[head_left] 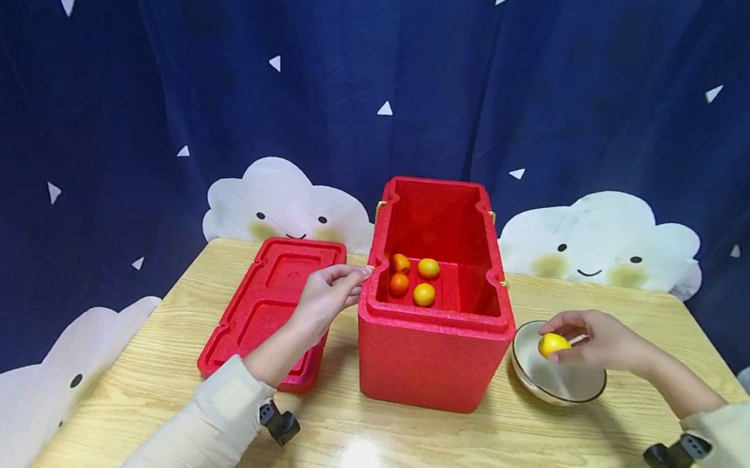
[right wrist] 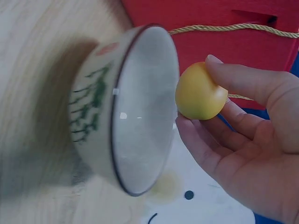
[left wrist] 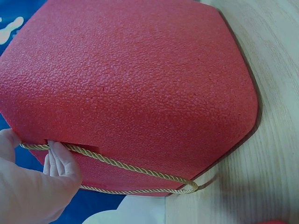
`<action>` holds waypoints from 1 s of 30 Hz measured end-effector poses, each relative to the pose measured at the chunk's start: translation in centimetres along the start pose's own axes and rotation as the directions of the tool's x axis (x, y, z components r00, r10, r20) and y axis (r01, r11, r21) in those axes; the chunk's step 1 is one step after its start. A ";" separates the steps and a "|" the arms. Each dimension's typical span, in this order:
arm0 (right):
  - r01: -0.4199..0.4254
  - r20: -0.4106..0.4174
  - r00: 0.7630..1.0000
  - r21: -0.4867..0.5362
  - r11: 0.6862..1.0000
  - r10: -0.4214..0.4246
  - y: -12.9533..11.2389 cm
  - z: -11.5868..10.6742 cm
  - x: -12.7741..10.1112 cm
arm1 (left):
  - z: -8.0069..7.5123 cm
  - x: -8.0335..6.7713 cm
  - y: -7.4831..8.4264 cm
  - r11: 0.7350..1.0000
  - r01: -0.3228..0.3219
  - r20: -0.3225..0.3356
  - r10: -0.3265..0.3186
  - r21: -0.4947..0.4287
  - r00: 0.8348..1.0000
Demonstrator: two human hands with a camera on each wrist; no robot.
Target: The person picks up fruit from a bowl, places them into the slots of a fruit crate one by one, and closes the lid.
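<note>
The right hand (head_left: 602, 341) holds a small yellow fruit (head_left: 553, 344) in a narrow grip: the thumb is on top and the fingers (right wrist: 205, 144) are curled under it. The fruit is just above the open mouth of a ceramic bowl (head_left: 529, 375), and from the wrist view the bowl's rim is directly beside the grip, not touching the fruit. The bowl has green marks on its outer wall and it stands on the wooden worktop (head_left: 460, 460).

To the left of this grip stands a red foam box (head_left: 430, 356), open at the top. Four small fruits (head_left: 414, 279) lie inside on its floor, two orange and two yellow, close together.

The left hand (head_left: 325, 302) is at the upper left edge of the box. Its fingers (left wrist: 58, 163) are curled round the beige rope handle (left wrist: 135, 168) where the rope comes out of the box wall, so this grip is closed on the rope.

Under the left forearm, just beside the box, the red lid (head_left: 256, 305) lies flat on the worktop with its inner side up.
</note>
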State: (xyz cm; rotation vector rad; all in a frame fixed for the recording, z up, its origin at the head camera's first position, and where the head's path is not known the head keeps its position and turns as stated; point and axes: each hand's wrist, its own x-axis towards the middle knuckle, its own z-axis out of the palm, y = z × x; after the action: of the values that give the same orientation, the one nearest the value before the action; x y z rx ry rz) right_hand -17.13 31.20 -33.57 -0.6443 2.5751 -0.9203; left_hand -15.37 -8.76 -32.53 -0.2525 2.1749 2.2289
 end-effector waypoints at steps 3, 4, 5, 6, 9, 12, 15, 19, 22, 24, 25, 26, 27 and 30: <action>0.004 -0.004 1.000 0.000 1.000 -0.004 -0.5 -0.6 0.2 | 0.0 0.0 0.1 1.000 0.004 -0.006 -0.004 0.006 1.000; 0.005 -0.005 1.000 -0.001 1.000 -0.005 -0.7 -0.8 0.3 | 0.0 0.0 0.1 1.000 0.006 -0.007 -0.006 0.008 1.000; 0.010 -0.005 1.000 0.000 1.000 -0.010 -0.8 -1.0 0.4 | 0.1 0.0 0.2 1.000 0.008 -0.009 -0.008 0.010 1.000; 0.016 -0.004 1.000 0.003 1.000 -0.015 -1.0 -1.1 0.5 | 0.1 0.0 0.2 1.000 0.009 -0.011 -0.009 0.011 1.000; 0.043 -0.010 0.999 0.013 0.999 -0.043 -1.6 -1.6 0.7 | 0.1 0.0 0.2 1.000 0.012 -0.011 -0.012 0.012 1.000; 0.072 -0.016 0.997 0.018 0.997 -0.071 -2.1 -2.0 1.0 | 0.1 0.0 0.1 1.000 0.009 -0.008 -0.009 0.009 1.000; 0.074 -0.022 0.997 0.008 0.997 -0.074 -2.7 -2.4 1.3 | 0.1 0.0 0.1 1.000 0.005 -0.006 -0.005 0.009 1.000; 0.056 -0.024 0.998 -0.004 0.998 -0.057 -3.4 -2.9 1.7 | 0.1 -0.1 0.2 1.000 0.002 -0.003 -0.002 0.009 1.000; 0.062 -0.020 0.998 0.000 0.998 -0.062 -4.0 -3.3 2.1 | 0.1 -0.1 0.2 1.000 -0.002 -0.002 0.002 0.005 1.000; 0.071 -0.019 0.997 -0.002 0.997 -0.071 -4.5 -3.6 2.4 | 0.2 -0.1 0.2 1.000 -0.004 -0.001 0.004 0.002 1.000; 0.073 -0.018 0.997 -0.002 0.997 -0.073 -4.7 -3.8 2.5 | 0.2 -0.1 0.2 1.000 -0.004 -0.001 0.004 0.000 1.000; 0.069 -0.017 0.997 -0.004 0.998 -0.069 -4.9 -3.9 2.6 | 0.2 -0.1 0.2 1.000 -0.004 -0.002 0.004 -0.002 1.000; 0.066 -0.016 0.998 -0.008 0.998 -0.066 -5.1 -4.1 2.7 | 0.2 0.0 0.2 1.000 -0.005 -0.001 0.005 -0.003 1.000; 0.045 -0.015 0.999 -0.032 0.998 -0.046 -6.0 -4.5 3.0 | 0.2 0.0 0.1 1.000 -0.005 0.000 0.005 -0.006 1.000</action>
State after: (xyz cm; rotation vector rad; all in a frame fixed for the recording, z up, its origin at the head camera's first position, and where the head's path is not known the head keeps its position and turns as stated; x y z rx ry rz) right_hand -19.84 27.88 -26.76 -0.7102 2.6035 -0.9036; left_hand -15.40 -8.60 -32.38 -0.2470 2.1720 2.2381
